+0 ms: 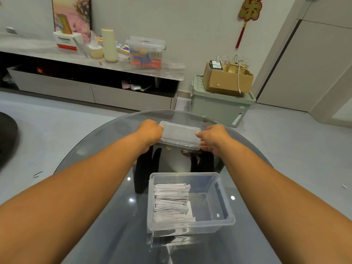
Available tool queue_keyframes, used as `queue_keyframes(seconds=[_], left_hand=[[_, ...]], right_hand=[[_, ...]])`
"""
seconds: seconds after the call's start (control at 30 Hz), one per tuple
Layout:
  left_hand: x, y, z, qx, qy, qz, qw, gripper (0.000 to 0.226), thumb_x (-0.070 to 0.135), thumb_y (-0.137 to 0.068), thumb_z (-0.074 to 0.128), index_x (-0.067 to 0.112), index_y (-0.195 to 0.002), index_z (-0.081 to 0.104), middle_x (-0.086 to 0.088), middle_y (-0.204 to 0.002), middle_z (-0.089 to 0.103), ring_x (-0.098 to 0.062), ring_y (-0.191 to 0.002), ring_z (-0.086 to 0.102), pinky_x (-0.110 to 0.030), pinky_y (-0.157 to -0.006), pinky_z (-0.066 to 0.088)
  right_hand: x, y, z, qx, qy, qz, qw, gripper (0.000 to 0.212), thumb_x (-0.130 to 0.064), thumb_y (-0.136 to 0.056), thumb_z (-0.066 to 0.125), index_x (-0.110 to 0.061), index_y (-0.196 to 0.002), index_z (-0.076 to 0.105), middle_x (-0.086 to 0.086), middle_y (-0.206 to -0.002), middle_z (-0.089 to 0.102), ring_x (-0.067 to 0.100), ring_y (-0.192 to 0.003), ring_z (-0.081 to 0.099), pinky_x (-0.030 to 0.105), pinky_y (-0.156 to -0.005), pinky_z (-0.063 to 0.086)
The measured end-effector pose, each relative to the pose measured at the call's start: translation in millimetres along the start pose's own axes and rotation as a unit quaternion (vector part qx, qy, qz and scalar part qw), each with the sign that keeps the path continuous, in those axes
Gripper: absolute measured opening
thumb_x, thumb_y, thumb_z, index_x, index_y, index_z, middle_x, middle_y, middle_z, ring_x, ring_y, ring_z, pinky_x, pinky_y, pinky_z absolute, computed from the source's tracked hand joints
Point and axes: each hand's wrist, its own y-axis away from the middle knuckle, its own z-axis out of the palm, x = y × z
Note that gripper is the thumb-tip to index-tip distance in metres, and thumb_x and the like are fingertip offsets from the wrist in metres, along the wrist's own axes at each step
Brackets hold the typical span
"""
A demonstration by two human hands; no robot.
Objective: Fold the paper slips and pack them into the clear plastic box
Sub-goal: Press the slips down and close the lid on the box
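Note:
A clear plastic box [215,220] stands open on the near part of the round glass table [99,149]. A stack of folded white paper slips [171,202] fills its left half; the right half is bare. At the far side of the table lies a small flat clear lidded case [180,134]. My left hand [150,132] grips its left end and my right hand [212,138] holds its right end, fingers curled at the edge. Both arms stretch forward past the box.
Beyond the table a pale green storage bin [219,109] carries a cardboard box [226,79]. A low cabinet [91,92] along the wall bears a lidded clear tub [145,52], a cream bottle [110,44] and other clutter. A dark round object [7,138] lies at the left.

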Motion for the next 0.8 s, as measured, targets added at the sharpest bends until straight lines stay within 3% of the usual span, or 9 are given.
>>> queue_keyframes(seconds=[0.07,0.13,0.17,0.3,0.4,0.53,0.63,0.7,0.8], left_hand=[[-1.9,-1.2,-4.9,0.02,0.015,-0.014,1.0,0.021,0.014,-0.101,0.053,0.005,-0.091,0.068,-0.01,-0.086,0.059,-0.02,-0.077,0.052,-0.031,-0.068,0.048],[-2.8,0.7,-10.6,0.014,0.034,-0.02,0.999,0.015,0.008,-0.098,0.06,0.007,-0.103,0.074,-0.012,-0.104,0.068,-0.024,-0.095,0.062,-0.039,-0.092,0.056],[-1.1,6.4,-14.7,0.011,0.043,-0.017,0.999,0.019,0.006,-0.097,0.062,0.006,-0.113,0.072,-0.013,-0.111,0.069,-0.025,-0.102,0.063,-0.042,-0.098,0.055],[17.6,51.5,-39.5,-0.014,0.11,0.014,0.994,0.025,0.006,-0.095,0.067,0.004,-0.12,0.068,-0.007,-0.102,0.07,-0.019,-0.094,0.066,-0.026,-0.076,0.06],[27.3,101.7,-60.7,-0.045,0.164,0.027,0.985,0.024,0.006,-0.092,0.071,0.003,-0.115,0.07,-0.01,-0.101,0.075,-0.02,-0.092,0.073,-0.02,-0.065,0.06],[19.2,151.3,-73.6,-0.089,0.194,0.015,0.977,0.026,0.002,-0.089,0.073,0.001,-0.115,0.07,-0.014,-0.103,0.077,-0.023,-0.09,0.076,-0.025,-0.071,0.062],[4.0,179.1,-73.7,-0.1,0.182,0.013,0.978,0.033,0.002,-0.086,0.075,0.0,-0.119,0.068,-0.016,-0.106,0.076,-0.028,-0.097,0.075,-0.026,-0.072,0.062],[-5.2,196.1,-70.2,-0.092,0.174,0.012,0.98,0.037,0.001,-0.085,0.076,-0.001,-0.121,0.067,-0.016,-0.105,0.076,-0.028,-0.097,0.075,-0.024,-0.07,0.062],[-15.9,212.6,-63.7,-0.083,0.162,0.014,0.983,0.038,0.0,-0.086,0.075,-0.001,-0.123,0.066,-0.016,-0.109,0.073,-0.024,-0.092,0.074,-0.023,-0.068,0.061]], right_hand=[[4.1,-5.6,-4.1,0.016,-0.006,0.0,1.0,0.02,-0.003,-0.095,0.069,0.003,-0.11,0.058,0.015,-0.109,0.065,0.025,-0.084,0.068,0.032,-0.066,0.062],[6.8,-7.4,-11.4,0.029,0.0,-0.023,0.999,0.032,-0.008,-0.09,0.075,0.006,-0.118,0.065,0.011,-0.087,0.063,0.019,-0.067,0.061,0.028,-0.054,0.056],[5.3,-2.4,-15.3,0.045,0.017,-0.028,0.998,0.032,-0.013,-0.089,0.077,0.003,-0.115,0.069,0.01,-0.081,0.063,0.02,-0.065,0.06,0.031,-0.057,0.058],[-9.5,37.8,-38.4,0.07,0.036,-0.059,0.995,0.027,-0.024,-0.088,0.082,0.001,-0.097,0.076,0.012,-0.071,0.065,0.026,-0.067,0.06,0.048,-0.085,0.062],[-15.6,91.0,-57.9,0.037,0.033,-0.093,0.994,0.015,-0.021,-0.09,0.08,-0.007,-0.094,0.076,0.013,-0.078,0.066,0.024,-0.071,0.056,0.041,-0.081,0.059],[-7.5,148.0,-73.4,0.01,0.039,-0.118,0.992,0.015,-0.024,-0.088,0.081,-0.013,-0.099,0.077,0.011,-0.094,0.075,0.02,-0.077,0.061,0.036,-0.077,0.061],[10.0,174.7,-79.7,-0.002,0.046,-0.123,0.991,0.016,-0.022,-0.086,0.083,-0.013,-0.099,0.077,0.009,-0.091,0.075,0.018,-0.075,0.061,0.033,-0.071,0.059],[21.3,190.0,-80.6,0.0,0.052,-0.13,0.99,0.013,-0.018,-0.085,0.083,-0.013,-0.094,0.078,0.008,-0.084,0.073,0.018,-0.07,0.058,0.037,-0.072,0.058],[35.3,202.2,-78.0,0.001,0.056,-0.136,0.989,0.011,-0.015,-0.085,0.083,-0.01,-0.093,0.078,0.004,-0.074,0.068,0.015,-0.063,0.056,0.032,-0.065,0.051]])
